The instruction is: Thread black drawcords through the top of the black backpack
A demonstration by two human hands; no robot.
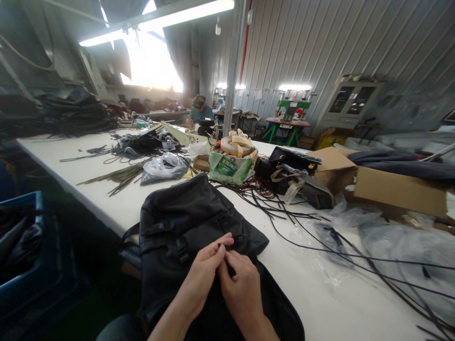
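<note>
Left hand (204, 267) and right hand (241, 277) meet over near black bag (167, 265), fingers pinched closed; can't tell what's between. Green-white box (227, 168) farther back.

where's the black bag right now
In the head view, the black bag is at the lower middle, on the white table by its edge, behind the left hand and right hand.

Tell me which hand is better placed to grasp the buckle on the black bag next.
Probably the left hand: the buckle on the black bag lies nearer it, on its side; the right hand would have to reach across.
</note>
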